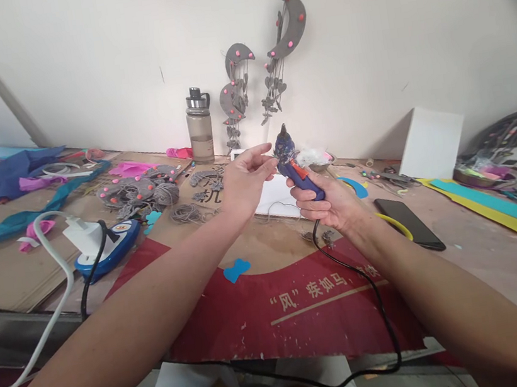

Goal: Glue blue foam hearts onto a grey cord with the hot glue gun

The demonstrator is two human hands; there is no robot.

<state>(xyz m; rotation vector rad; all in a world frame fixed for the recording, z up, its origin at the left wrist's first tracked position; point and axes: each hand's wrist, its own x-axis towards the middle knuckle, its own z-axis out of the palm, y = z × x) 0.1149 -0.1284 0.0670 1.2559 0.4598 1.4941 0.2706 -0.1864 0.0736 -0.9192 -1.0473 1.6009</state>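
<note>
Glue gun: we find the blue glue gun [289,167] raised above the middle of the table, its orange trigger on the side towards the right hand.
Long axis: we see it slant from the handle at the near right to the dark nozzle at the far left, tip upward.
Right hand: the right hand [324,202] wraps its fingers around the handle and bears the gun.
Left hand: the left hand [247,174] is bent, thumb and fingertips drawn towards each other just left of the gun's front part. We can't make out whether they pinch something or touch the gun.
Nearer hand: the right is on the gun; the left has the gun just to its right, its fingertips nearer the nozzle end than the handle end.
Black cord: the black cord [382,304] drops from the handle and loops along the near side.
Below: a white sheet [278,198] lies behind the hands, and a blue cutout [237,270] lies nearer, on the printed cardboard [219,325].
Left side: we note grey yarn [185,214] and a power strip [124,243].
Right side: a phone [409,223].
</note>
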